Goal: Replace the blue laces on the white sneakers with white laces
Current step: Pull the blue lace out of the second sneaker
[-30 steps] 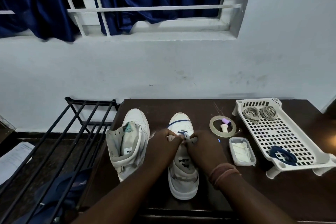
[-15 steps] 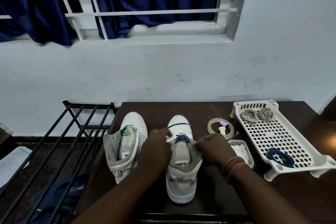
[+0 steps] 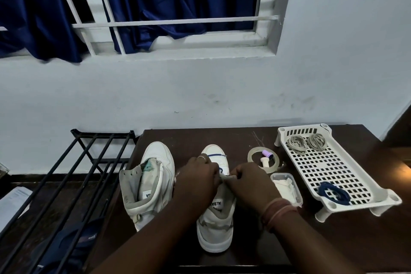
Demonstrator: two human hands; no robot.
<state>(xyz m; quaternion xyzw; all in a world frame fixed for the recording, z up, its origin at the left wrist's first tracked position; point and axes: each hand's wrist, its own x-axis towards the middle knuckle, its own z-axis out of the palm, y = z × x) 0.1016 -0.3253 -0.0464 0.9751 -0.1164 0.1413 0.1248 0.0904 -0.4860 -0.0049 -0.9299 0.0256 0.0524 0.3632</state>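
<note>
Dark wooden table stands against a pale wall below a barred window with blue curtains. Both hands meet over the right sneaker: the left hand and right hand each pinch its tongue and eyelet flaps closed. A blue lace crosses the toe end just beyond. The left sneaker sits unlaced alongside. Further right, a white basket holds two coiled pale laces and a coiled blue lace.
</note>
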